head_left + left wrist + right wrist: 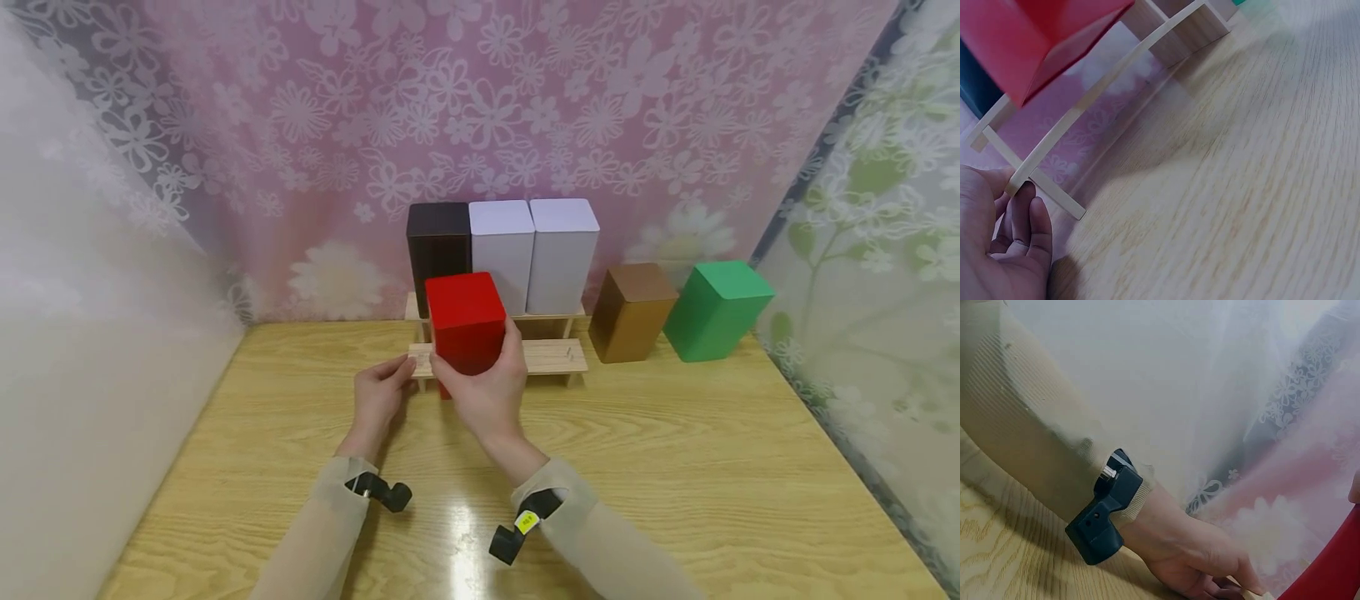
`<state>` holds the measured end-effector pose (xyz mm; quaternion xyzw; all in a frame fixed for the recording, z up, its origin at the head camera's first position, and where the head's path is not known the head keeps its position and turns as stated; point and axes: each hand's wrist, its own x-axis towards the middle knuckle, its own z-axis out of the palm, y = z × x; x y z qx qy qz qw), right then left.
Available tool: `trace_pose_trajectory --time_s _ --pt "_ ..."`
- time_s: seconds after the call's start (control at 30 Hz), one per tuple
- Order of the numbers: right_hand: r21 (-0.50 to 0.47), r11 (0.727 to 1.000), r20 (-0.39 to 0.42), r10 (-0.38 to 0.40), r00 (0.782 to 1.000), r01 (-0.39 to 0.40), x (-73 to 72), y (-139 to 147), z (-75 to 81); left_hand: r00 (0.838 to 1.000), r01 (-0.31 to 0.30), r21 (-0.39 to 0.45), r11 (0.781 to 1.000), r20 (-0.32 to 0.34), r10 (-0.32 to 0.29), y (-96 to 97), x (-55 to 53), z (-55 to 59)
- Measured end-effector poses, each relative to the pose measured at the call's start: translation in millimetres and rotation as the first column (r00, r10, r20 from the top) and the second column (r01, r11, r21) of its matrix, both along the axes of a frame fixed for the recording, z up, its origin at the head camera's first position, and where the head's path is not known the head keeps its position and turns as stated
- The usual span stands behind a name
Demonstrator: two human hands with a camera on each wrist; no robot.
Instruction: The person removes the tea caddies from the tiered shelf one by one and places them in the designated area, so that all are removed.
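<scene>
My right hand (489, 393) grips a red box (467, 302), thumb on one side and fingers on the other. In the left wrist view the box's lower corner hangs over the front plank of a two-step wooden stand (551, 357). That plank's left end is pinched between thumb and fingers of my left hand (377, 398); the left wrist view shows the fingertips (1040, 215) curled beneath it. Behind the red box, a black box (438, 242) and two white boxes (501, 250) stand side by side on the upper step.
Right of the stand, a brown box (633, 312) and a green box (717, 310) stand on the wood-grain table (675, 467). A pink floral curtain (487, 100) hangs behind the stand, with pale fabric on both sides. Each wrist wears a black camera mount (525, 525).
</scene>
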<state>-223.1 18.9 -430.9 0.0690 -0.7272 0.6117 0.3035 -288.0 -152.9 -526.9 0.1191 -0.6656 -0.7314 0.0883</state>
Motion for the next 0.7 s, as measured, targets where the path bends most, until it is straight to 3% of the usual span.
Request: trace_pose_trajectory --time_s 0.13,0.37,0.47,0.7 --pt "-0.016 1.0 -0.053 0.001 0.999 -0.002 10.0 15.6 9.3 1.0 -0.012 -0.004 1.0 0.0 0.012 0.6 -0.4 -0.4" --pt "-0.022 0.999 -0.09 -0.03 0.996 0.028 38.8 47.1 43.9 1.0 -0.014 0.0 1.0 0.015 0.014 1.5 -0.9 -1.5" --pt "-0.015 0.999 -0.089 -0.043 0.995 0.042 39.7 65.1 41.6 1.0 -0.013 0.0 1.0 0.014 0.013 1.6 -1.3 -1.5" --pt "0.035 0.994 -0.104 -0.102 0.989 0.107 24.9 111.3 17.9 1.0 -0.009 0.0 1.0 0.008 0.009 1.2 -0.9 -0.2"
